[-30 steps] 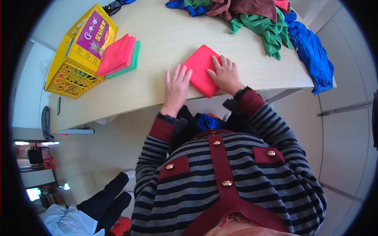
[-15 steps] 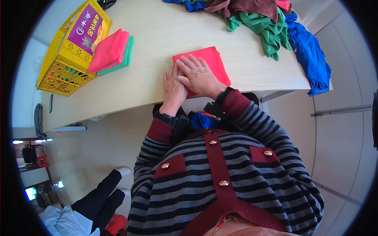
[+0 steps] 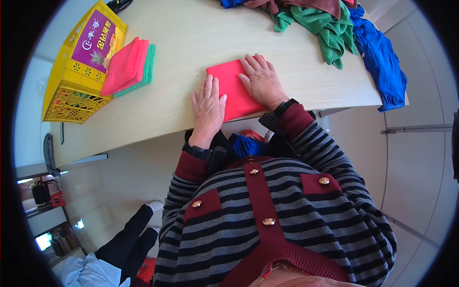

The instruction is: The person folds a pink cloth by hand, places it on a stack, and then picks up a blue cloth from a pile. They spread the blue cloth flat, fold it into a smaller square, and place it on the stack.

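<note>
At far left on the tabletop stands a yellow plastic crate with a purple pineapple label. Just right of it, folded red cloths lie over folded green cloth. Next comes the left hand, open and palm down, at the left edge of a folded red cloth lying flat near the tabletop's front edge. The right hand is spread flat on that cloth's right side. Farther right, crumpled brown, green and blue fabric lies heaped, the blue hanging over the edge.
</note>
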Demonstrator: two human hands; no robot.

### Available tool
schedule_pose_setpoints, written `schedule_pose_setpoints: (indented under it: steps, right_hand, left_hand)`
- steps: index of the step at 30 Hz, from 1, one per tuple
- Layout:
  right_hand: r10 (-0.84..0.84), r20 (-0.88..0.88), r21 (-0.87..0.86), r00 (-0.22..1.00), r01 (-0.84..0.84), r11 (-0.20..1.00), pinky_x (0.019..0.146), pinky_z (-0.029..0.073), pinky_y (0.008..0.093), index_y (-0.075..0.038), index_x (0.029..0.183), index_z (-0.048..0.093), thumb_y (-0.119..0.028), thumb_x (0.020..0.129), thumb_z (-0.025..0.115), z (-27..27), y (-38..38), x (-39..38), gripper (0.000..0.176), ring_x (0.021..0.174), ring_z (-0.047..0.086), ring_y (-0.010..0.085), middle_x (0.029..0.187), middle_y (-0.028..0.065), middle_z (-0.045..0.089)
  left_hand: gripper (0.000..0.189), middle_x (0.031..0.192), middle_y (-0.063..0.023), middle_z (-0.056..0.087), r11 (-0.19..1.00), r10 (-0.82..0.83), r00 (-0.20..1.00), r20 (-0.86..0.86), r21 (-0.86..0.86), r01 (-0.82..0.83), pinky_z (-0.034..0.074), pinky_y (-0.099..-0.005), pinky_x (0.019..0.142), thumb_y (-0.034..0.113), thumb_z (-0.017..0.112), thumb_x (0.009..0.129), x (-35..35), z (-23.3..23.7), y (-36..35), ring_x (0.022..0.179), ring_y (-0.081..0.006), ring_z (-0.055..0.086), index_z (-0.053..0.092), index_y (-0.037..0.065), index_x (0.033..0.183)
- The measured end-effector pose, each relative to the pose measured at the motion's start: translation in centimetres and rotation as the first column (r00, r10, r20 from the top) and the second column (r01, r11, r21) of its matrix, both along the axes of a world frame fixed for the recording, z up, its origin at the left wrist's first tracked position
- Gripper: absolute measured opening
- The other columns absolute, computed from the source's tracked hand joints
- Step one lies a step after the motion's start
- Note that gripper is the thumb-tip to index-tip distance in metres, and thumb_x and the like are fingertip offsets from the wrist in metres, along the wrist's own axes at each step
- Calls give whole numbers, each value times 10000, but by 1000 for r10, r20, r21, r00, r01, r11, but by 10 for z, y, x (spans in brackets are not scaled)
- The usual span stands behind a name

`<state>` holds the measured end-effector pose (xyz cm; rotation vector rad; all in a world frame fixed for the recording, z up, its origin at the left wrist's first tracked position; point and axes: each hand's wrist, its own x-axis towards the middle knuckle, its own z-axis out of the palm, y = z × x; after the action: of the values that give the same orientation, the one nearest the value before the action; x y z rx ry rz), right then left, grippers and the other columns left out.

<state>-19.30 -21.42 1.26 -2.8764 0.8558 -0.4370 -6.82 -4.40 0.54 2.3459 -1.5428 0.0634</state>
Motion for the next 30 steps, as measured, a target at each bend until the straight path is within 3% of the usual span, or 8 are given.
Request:
schedule_pose_setpoints:
  steps: [9, 12, 14, 17, 20, 24, 30]
  right_hand:
    - [-51, 21, 2, 998, 51, 999, 1197, 276, 514, -84, 1518, 437, -407, 1047, 438, 3, -3, -18, 571, 1477, 336, 369, 1572, 128, 428]
    - [-111, -67, -222, 992, 93, 971, 1195, 270, 539, -85, 1511, 448, -402, 1041, 452, 10, 1, -20, 567, 1471, 342, 374, 1564, 136, 434]
    - [-60, -14, -203, 998, 56, 978, 1196, 264, 544, -86, 1509, 451, -400, 1039, 456, 18, 15, -15, 565, 1472, 342, 374, 1562, 138, 436]
    - [35, 79, -160, 996, -22, 987, 1200, 254, 553, -87, 1505, 458, -398, 1036, 464, 19, 41, -8, 562, 1472, 343, 373, 1560, 140, 438]
    - [40, 131, 21, 991, -43, 999, 1211, 243, 544, -93, 1507, 457, -398, 1035, 465, 9, 46, 3, 562, 1483, 332, 360, 1566, 138, 433]
    - [63, 73, -93, 995, -56, 994, 1207, 251, 540, -94, 1515, 445, -402, 1037, 463, 0, 32, -7, 569, 1485, 328, 361, 1574, 146, 422]
    - [-20, 58, -45, 998, 23, 999, 1209, 260, 513, -93, 1528, 423, -417, 1038, 458, -4, 18, -11, 588, 1485, 327, 364, 1589, 153, 395]
  left_hand:
    - [575, 1595, -153, 373, 998, 65, 997, -39, 15, -64, 229, -541, 1210, 319, 442, 1058, -3, -2, 23, 1488, -310, 325, 344, 40, 1551]
    - [567, 1580, -158, 395, 996, 75, 997, -9, -43, -75, 233, -537, 1209, 308, 457, 1053, -5, -6, 41, 1481, -309, 338, 366, 30, 1539]
    - [563, 1573, -160, 407, 995, 79, 997, 6, -69, -79, 235, -535, 1209, 302, 465, 1051, -7, -2, 42, 1478, -309, 345, 376, 25, 1533]
    - [629, 1582, -164, 390, 982, -50, 995, 90, -176, 65, 249, -525, 1210, 344, 588, 997, -25, 18, 27, 1482, -325, 334, 422, 11, 1503]
    - [673, 1586, -177, 380, 980, -132, 987, 94, -138, 144, 249, -517, 1214, 373, 613, 976, -33, 11, 18, 1489, -329, 323, 423, -3, 1501]
    - [723, 1592, -192, 363, 975, -189, 976, 105, -97, 199, 257, -511, 1215, 392, 640, 954, -31, 8, 19, 1497, -335, 312, 413, -18, 1505]
    - [736, 1598, -195, 351, 976, -197, 977, 84, -79, 204, 267, -507, 1212, 369, 665, 939, -35, 9, 26, 1507, -334, 292, 406, -22, 1507]
